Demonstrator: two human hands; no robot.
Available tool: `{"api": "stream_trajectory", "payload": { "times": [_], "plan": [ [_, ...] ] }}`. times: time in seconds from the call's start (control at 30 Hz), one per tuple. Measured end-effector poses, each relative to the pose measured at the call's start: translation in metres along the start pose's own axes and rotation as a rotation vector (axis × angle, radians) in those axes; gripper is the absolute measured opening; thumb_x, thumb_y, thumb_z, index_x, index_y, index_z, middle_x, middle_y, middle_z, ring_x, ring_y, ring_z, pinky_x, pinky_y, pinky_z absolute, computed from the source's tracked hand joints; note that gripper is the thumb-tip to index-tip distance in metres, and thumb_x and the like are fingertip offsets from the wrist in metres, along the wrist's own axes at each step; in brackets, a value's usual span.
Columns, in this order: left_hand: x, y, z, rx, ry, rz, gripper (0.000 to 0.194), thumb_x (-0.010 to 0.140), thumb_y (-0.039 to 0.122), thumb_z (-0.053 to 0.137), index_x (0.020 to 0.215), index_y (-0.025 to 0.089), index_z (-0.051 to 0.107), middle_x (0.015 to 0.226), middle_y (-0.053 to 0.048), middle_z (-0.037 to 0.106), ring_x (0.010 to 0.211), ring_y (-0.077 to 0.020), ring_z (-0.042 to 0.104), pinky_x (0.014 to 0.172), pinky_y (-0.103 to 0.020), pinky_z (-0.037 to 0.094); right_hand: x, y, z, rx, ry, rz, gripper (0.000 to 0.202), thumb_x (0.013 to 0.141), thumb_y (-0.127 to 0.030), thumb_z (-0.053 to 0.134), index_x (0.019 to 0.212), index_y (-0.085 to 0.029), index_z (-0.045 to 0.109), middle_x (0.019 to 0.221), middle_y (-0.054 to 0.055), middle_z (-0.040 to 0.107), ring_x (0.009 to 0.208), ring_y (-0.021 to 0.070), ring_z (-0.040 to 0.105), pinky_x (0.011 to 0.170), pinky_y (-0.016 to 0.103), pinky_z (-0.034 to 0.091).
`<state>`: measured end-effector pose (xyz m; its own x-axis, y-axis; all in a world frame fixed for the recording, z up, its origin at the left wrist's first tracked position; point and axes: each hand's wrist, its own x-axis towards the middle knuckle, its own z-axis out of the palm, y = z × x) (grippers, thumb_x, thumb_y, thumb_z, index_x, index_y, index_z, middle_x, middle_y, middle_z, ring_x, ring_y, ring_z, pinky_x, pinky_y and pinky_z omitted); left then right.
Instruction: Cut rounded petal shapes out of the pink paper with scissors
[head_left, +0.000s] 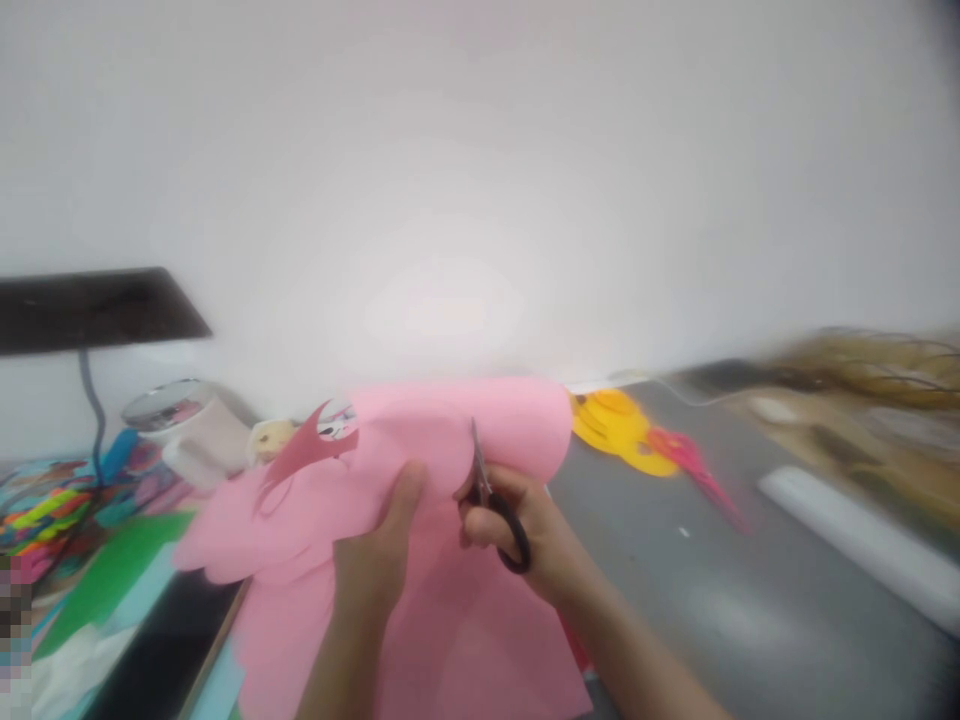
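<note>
My right hand [517, 520] is closed around the black handles of a pair of scissors [481, 470], whose blades point up and away from me at a cut edge in pink paper [510, 420]. The far part of that sheet curls over into a roll. My left hand [382, 540] grips the sheet left of the blades, its thumb lying on top and the other fingers hidden beneath. Several rounded pink cut pieces [247, 510] spread out to the left. More pink paper [465, 640] hangs below my hands.
Yellow cut paper [622, 430] and blurred pink scissors [697, 465] lie on the grey table [720, 590] to the right, near a white roll [862, 540]. At left are a white mug [202, 430], green paper [112, 570] and a dark panel [97, 310] with a cable.
</note>
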<state>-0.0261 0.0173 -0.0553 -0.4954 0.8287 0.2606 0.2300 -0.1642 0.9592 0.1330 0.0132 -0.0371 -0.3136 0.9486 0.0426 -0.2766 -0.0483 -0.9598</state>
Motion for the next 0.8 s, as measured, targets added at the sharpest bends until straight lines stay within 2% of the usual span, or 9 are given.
{"api": "stream_trajectory", "payload": {
  "times": [0.13,0.27,0.37,0.5,0.63,0.8],
  "plan": [
    [0.004,0.005,-0.004,0.113,-0.025,-0.071,0.026,0.060,0.042,0.079,0.074,0.022,0.070,0.098,-0.011,0.069,0.111,-0.0375,0.058,0.104,-0.056,0.038,0.000,0.000,0.000,-0.003,0.012,0.011,0.012,0.067,-0.023,0.068,0.075,-0.018,0.061,0.056,-0.005,0.054,0.054,0.0101,0.051,0.052,0.022,0.042],
    [-0.001,0.013,0.003,-0.023,-0.009,-0.064,0.029,0.062,0.043,0.077,0.078,0.021,0.067,0.087,-0.008,0.069,0.098,-0.0322,0.062,0.093,-0.050,0.047,0.000,-0.001,0.003,0.005,0.020,0.006,0.011,0.066,-0.022,0.068,0.074,-0.018,0.061,0.055,-0.005,0.054,0.053,0.0099,0.051,0.052,0.022,0.042],
    [-0.008,0.019,0.010,-0.156,-0.040,-0.055,0.034,0.062,0.044,0.076,0.082,0.019,0.064,0.078,-0.005,0.068,0.091,-0.0281,0.063,0.086,-0.044,0.051,0.000,-0.001,0.006,0.004,0.047,-0.008,0.010,0.066,-0.021,0.068,0.068,-0.017,0.059,0.057,-0.004,0.055,0.055,0.0100,0.051,0.054,0.022,0.043],
    [-0.014,0.028,0.015,-0.062,-0.010,-0.058,0.028,0.065,0.043,0.073,0.076,0.020,0.061,0.074,-0.002,0.063,0.082,-0.0247,0.062,0.082,-0.043,0.050,-0.001,0.002,0.009,0.007,0.056,0.021,0.017,0.066,-0.025,0.072,0.072,-0.018,0.059,0.055,-0.004,0.055,0.054,0.0110,0.050,0.054,0.024,0.043],
    [-0.014,0.031,0.015,-0.023,0.015,-0.004,0.025,0.066,0.037,0.074,0.079,0.020,0.062,0.084,-0.004,0.065,0.091,-0.0266,0.062,0.093,-0.047,0.046,0.000,0.003,0.009,-0.027,0.027,-0.004,0.024,0.066,-0.033,0.076,0.075,-0.018,0.059,0.060,-0.003,0.055,0.057,0.0122,0.049,0.054,0.025,0.039],
    [-0.013,0.031,0.015,-0.005,0.030,0.107,0.038,0.068,0.036,0.072,0.102,0.020,0.064,0.100,-0.007,0.067,0.111,-0.0281,0.057,0.107,-0.047,0.035,0.001,-0.002,0.005,-0.025,0.000,-0.042,0.036,0.062,-0.045,0.079,0.073,-0.018,0.058,0.068,-0.001,0.052,0.063,0.0134,0.047,0.057,0.027,0.038]
  ]
}}
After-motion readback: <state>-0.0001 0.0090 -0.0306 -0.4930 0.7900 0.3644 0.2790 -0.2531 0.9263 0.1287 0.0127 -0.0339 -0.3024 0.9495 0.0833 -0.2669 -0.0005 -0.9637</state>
